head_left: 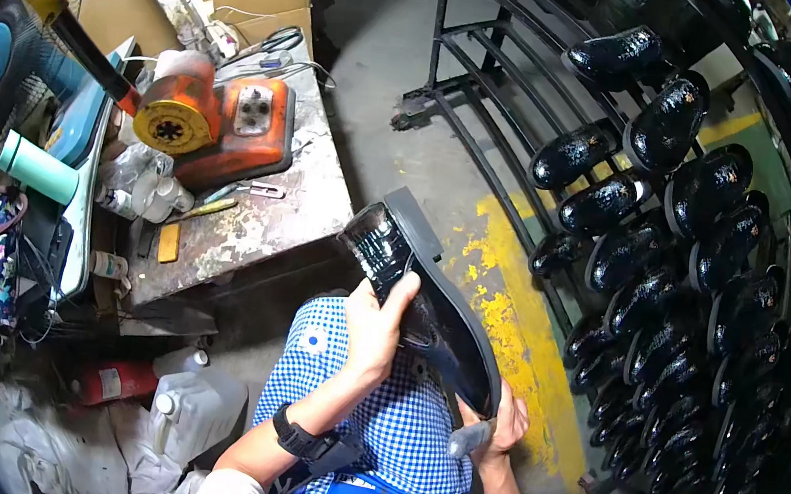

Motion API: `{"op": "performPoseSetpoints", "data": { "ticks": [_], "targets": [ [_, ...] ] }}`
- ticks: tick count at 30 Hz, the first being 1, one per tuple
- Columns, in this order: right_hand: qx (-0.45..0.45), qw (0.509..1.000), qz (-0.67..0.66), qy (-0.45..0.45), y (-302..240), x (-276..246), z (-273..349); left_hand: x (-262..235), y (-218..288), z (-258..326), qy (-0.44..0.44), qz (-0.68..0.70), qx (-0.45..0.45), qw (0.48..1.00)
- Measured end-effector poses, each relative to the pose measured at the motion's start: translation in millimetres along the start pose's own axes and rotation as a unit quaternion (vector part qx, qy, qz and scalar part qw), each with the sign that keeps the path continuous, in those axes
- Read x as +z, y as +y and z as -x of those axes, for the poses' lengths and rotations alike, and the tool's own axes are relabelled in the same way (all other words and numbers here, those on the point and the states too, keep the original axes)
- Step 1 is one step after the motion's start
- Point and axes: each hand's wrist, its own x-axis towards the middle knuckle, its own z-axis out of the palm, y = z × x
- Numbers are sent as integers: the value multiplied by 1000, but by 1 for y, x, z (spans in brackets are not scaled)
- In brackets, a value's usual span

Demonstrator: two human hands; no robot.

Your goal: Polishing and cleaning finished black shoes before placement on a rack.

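A glossy black shoe (428, 322) is held tilted above my lap, its heel up and to the left, its toe toward my right. My left hand (376, 329) is closed on the shoe's upper near the opening, thumb on the side. At the toe end, my right hand (504, 423) has its fingers curled behind the sole's edge. A small grey rounded piece (471, 439) shows at that hand; I cannot tell whether it is a thumb cover or something held. A blue checked apron (312, 365) covers my lap.
Racks (480, 85) with several shiny black shoes (665, 122) stand on the right. On the worn workbench (264, 231) at left sit an orange machine (233, 123), a yellow block (169, 244) and small tools. Below it are white jugs (196, 420) and a red bottle (112, 382).
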Motion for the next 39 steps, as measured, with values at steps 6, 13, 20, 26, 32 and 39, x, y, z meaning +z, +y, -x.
{"op": "performPoseSetpoints", "data": {
  "ticks": [6,13,20,26,32,39],
  "targets": [
    [8,1000,-16,-25,1,3,1,-12,1,-4,-67,12,-10,998],
    [120,966,-211,-84,12,-2,-2,-25,10,1,-116,-45,10,992],
    [31,984,-96,-144,-12,-28,-89,-34,-6,-6,-87,-190,90,974],
    [-51,955,-17,-291,-7,-48,-120,-42,-4,-2,-78,-254,114,957],
    [-60,974,-41,-214,-12,-28,-123,-38,-9,-4,-115,-274,90,951],
    [-38,951,-55,-303,-2,-47,-125,-35,-12,-1,-121,-301,84,942]
  ]
}}
